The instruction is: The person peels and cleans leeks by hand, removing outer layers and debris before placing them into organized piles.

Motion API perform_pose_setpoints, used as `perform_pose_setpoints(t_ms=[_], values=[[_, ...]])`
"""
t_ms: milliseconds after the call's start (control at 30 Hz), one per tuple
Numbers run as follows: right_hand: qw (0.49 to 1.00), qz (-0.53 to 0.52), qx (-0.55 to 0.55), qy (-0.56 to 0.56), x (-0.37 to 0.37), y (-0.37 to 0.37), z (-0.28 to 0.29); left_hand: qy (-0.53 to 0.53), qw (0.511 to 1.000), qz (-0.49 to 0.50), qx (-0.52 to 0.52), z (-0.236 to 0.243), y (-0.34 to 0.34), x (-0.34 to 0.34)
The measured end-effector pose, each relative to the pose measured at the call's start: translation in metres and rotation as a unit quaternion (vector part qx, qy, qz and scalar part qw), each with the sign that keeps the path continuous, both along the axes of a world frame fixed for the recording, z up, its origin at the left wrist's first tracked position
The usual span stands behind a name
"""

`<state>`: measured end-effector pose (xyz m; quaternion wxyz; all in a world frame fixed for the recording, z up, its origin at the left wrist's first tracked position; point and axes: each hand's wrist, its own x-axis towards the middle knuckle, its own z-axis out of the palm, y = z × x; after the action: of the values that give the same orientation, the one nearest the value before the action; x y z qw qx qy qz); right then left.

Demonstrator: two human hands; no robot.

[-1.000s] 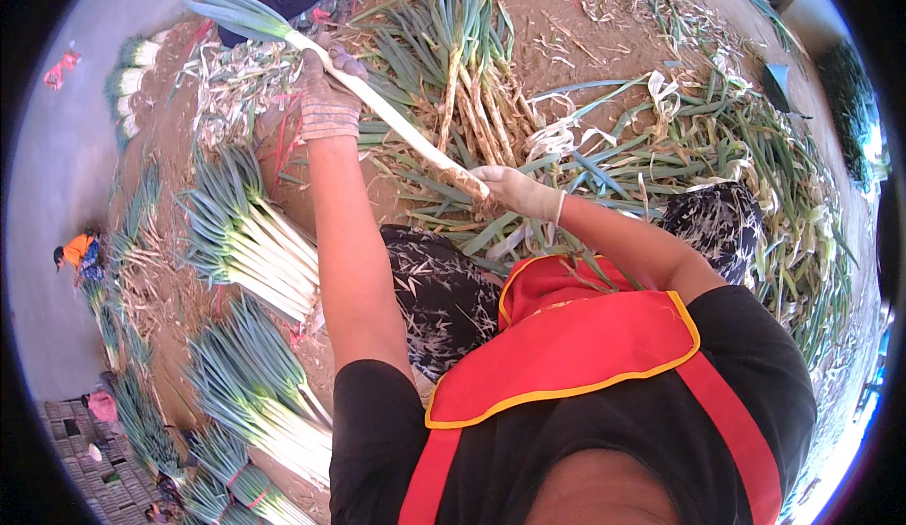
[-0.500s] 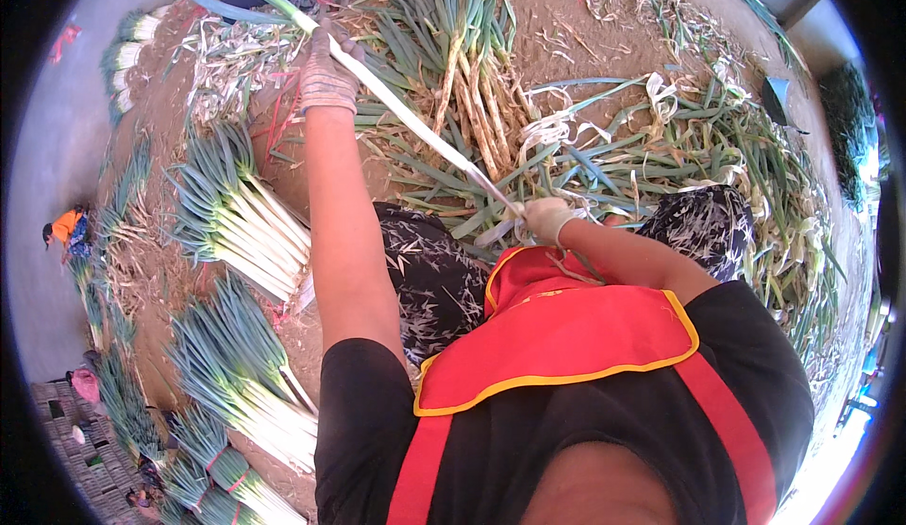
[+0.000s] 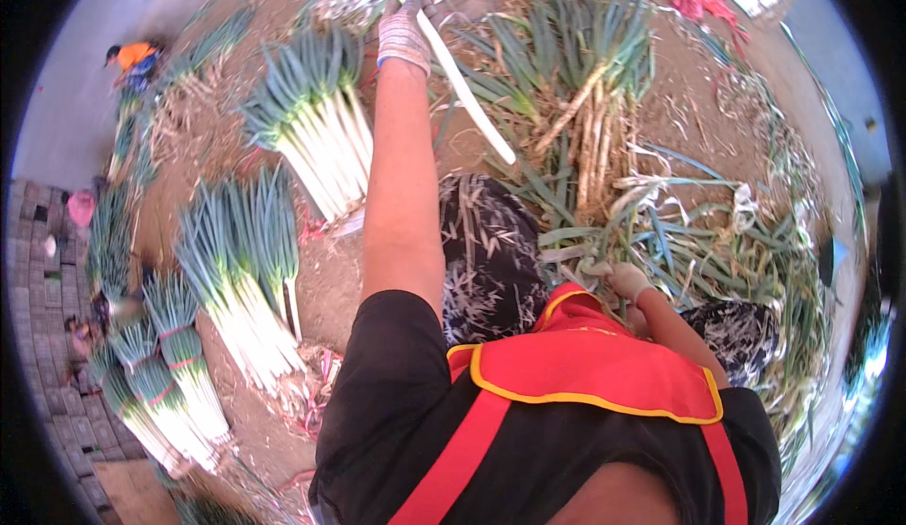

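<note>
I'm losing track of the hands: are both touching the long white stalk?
No, the left hand grips the stalk while the right hand is apart, near the red apron.

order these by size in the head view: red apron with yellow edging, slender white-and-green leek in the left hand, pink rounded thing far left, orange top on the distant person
1. Red apron
2. Leek
3. Pink thing and orange top: too alike to rank
</note>
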<state>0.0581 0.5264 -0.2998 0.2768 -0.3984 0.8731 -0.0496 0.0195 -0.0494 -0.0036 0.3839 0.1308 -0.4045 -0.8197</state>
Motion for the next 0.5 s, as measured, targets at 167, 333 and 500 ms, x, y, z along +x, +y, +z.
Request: perform_pose_setpoints(t_ms=[167, 333, 500], values=[[0.995, 0.059, 0.076, -0.032, 0.003, -0.011, 0.016, -0.1, 0.986, 0.097, -0.096, -0.029, -0.103, 0.107], [0.941, 0.308, 0.107, 0.094, -0.007, 0.012, -0.031, -0.278, 0.937, 0.167, -0.127, -0.033, -0.21, 0.203], [0.981, 0.17, 0.088, 0.028, -0.006, 0.018, -0.053, -0.597, 0.735, 0.149, -0.283, -0.062, -0.3, 0.269]])
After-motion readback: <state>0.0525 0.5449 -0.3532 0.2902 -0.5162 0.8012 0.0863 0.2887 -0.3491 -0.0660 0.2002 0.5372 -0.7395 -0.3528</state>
